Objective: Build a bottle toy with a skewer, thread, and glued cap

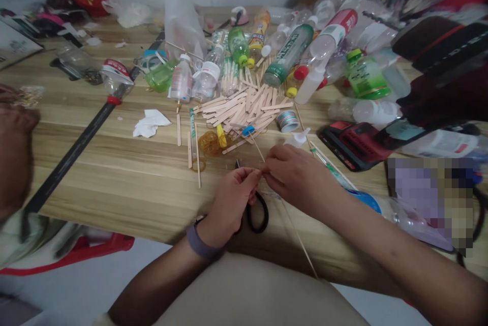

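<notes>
A thin wooden skewer slants from the blue cap down to the table's front edge, passing at my fingers. My right hand is closed in a pinch around it. My left hand is also closed, its fingertips meeting the right ones; what sits between them is too small to make out. Black-handled scissors lie partly hidden under my left hand. Rubber bands, a yellow clip-like piece and a heap of flat wooden sticks lie just beyond.
Several plastic bottles crowd the back. A red and black power tool stands at right, near a wire spool. A crumpled tissue and dark strip lie left. Another person's hand is at the left edge.
</notes>
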Action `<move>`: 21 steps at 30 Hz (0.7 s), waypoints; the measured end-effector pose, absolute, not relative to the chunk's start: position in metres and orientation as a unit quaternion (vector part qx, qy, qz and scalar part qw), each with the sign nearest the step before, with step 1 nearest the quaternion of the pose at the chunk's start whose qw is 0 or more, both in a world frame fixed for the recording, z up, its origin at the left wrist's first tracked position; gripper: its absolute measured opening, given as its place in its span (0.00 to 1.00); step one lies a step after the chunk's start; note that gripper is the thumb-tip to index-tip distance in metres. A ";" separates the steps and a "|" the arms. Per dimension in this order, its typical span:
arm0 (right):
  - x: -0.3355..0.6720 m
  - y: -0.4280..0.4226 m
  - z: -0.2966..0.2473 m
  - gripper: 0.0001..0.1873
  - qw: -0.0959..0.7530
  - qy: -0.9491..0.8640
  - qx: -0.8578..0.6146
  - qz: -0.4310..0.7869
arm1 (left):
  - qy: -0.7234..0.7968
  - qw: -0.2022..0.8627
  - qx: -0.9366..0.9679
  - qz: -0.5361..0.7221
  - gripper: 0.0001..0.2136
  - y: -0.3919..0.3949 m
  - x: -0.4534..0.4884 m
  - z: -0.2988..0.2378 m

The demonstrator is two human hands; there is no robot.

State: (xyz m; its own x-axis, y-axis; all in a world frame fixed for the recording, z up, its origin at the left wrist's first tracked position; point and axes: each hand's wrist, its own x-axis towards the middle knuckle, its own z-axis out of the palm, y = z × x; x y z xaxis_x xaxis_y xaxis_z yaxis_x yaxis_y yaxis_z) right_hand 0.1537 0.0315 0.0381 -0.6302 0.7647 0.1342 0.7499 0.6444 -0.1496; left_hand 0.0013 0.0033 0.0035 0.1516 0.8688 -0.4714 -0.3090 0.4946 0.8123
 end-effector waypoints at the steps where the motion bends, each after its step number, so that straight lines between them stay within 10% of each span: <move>1: 0.155 0.032 0.037 0.08 0.113 -0.906 -0.407 0.029 | 0.501 0.705 0.284 0.414 0.17 0.004 0.001 0.004; 8: 0.163 0.040 0.033 0.12 0.134 -0.958 -0.243 -0.076 | 0.504 0.705 0.333 0.372 0.17 0.009 -0.002 0.005; 21: 0.166 0.050 0.044 0.10 0.118 -0.941 -0.295 0.113 | 0.577 0.315 0.662 0.361 0.06 -0.006 -0.006 0.001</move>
